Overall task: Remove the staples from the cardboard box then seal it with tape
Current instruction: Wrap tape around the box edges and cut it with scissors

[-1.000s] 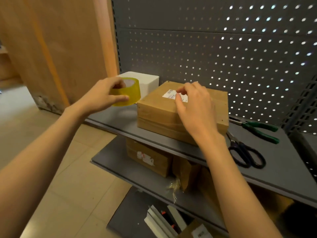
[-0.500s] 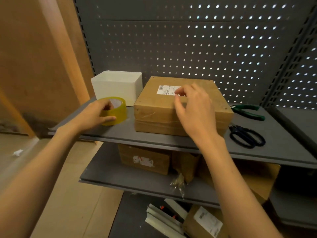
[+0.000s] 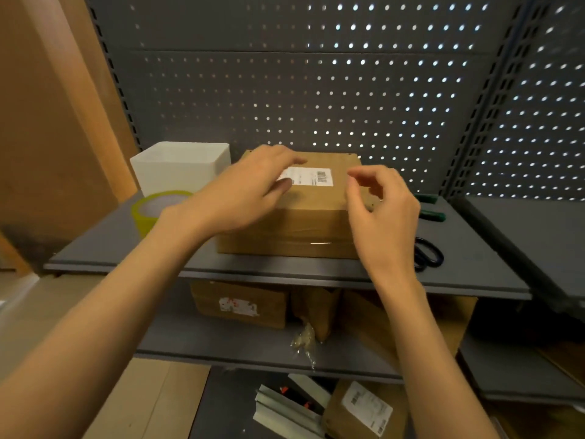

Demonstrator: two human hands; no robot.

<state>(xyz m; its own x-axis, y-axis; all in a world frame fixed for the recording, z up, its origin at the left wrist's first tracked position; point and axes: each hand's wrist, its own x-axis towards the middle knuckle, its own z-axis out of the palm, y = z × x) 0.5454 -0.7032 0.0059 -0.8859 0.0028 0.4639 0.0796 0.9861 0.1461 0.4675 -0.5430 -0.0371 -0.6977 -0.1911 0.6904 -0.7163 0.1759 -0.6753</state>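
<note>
A closed brown cardboard box point(image 3: 311, 217) with a white barcode label sits on the grey upper shelf point(image 3: 126, 248). Clear tape shines along its front face. My left hand point(image 3: 250, 191) lies flat on the box's top left part, fingers spread, partly over the label. My right hand point(image 3: 381, 213) hovers over the box's right side with fingers curled and thumb near forefinger, holding nothing I can see. A yellow tape roll point(image 3: 152, 213) stands on the shelf left of the box, partly behind my left forearm.
A white square bin point(image 3: 180, 166) stands behind the tape roll. Green-handled pliers point(image 3: 430, 207) and black scissors point(image 3: 429, 253) lie right of the box. Perforated grey panel behind. Lower shelves hold more cardboard boxes point(image 3: 240, 304) and packages.
My left hand let go of the tape roll, which now rests on the shelf, and moved onto the box top. My right hand shifted to the box's right side. The view swung to face the shelf.
</note>
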